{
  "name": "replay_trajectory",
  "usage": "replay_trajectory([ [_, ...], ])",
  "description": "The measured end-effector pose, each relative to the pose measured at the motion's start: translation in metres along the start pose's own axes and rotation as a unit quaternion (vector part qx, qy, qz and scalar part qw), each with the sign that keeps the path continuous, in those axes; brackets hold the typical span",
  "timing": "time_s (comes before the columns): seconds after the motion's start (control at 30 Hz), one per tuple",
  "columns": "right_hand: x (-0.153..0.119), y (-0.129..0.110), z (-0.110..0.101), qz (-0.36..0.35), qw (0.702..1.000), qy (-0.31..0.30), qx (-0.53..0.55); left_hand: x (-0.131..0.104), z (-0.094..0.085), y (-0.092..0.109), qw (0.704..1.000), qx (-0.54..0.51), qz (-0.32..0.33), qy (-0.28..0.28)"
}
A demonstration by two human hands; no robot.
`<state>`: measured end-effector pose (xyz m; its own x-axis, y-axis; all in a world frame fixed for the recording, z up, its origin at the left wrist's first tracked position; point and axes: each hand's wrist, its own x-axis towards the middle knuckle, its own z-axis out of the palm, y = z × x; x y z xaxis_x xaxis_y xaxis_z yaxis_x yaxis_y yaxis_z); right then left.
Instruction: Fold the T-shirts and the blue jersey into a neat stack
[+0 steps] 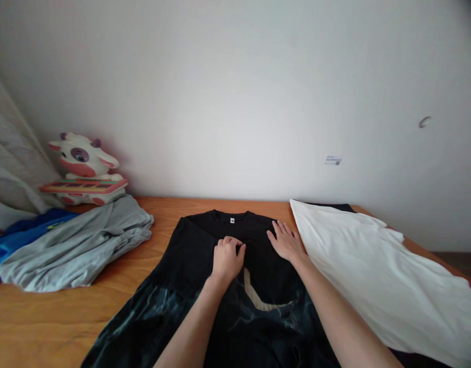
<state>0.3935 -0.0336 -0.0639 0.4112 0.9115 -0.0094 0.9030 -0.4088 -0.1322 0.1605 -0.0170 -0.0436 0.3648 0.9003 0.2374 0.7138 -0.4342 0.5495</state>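
- Left hand point(227, 258): fingers curled inward in a loose pinch, knuckles up, forearm bare and stretched forward.
- Right hand point(284, 240): flat, palm down, fingers spread, bare forearm angling in from the lower right.

A wooden table point(170, 212) is set against a wall. On it a black shirt point(197, 255) is spread flat in the middle, a crumpled grey garment point(78, 245) and blue cloth point(24, 232) are laid at the left, and a white garment point(373, 266) is spread at the right. A toy cow point(84, 168) is stood at the back left corner.
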Motion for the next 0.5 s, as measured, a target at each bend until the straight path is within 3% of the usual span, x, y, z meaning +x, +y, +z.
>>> replay_trajectory([
  [0.13, 0.001, -0.001, 0.000, 0.011, 1.000, 0.001, 0.004, 0.005, -0.003, -0.002, 0.995, -0.091, -0.047, -0.006],
  [0.23, -0.001, -0.002, -0.002, 0.011, 1.000, 0.015, 0.004, 0.004, -0.005, -0.002, 0.999, -0.021, -0.047, -0.007],
  [0.37, -0.011, -0.005, -0.011, -0.008, 0.997, 0.074, -0.003, 0.000, -0.006, 0.000, 0.997, 0.075, 0.021, 0.002],
  [0.5, -0.020, -0.014, -0.022, -0.069, 0.993, 0.092, -0.007, -0.004, -0.004, 0.008, 0.989, 0.035, 0.143, 0.030],
])
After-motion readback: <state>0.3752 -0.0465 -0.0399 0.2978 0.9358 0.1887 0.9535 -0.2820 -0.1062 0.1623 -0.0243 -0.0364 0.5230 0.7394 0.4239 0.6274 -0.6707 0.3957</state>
